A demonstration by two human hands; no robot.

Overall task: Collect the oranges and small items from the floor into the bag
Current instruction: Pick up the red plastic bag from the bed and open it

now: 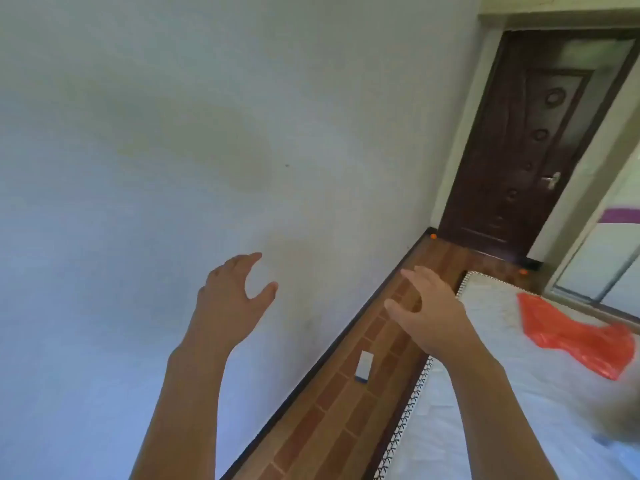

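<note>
Both hands are raised empty with fingers loosely spread, the left hand (230,299) in front of the pale wall (173,133) and the right hand (429,311) above the strip of wood-patterned floor (332,420). A small white and blue box (364,366) lies on that floor between the wall and the white mattress (502,393), where a red plastic bag (581,336) lies crumpled. One orange (433,236) sits in the far corner beside the dark brown door (519,150), and another orange (523,271) lies near the mattress's far end.
</note>
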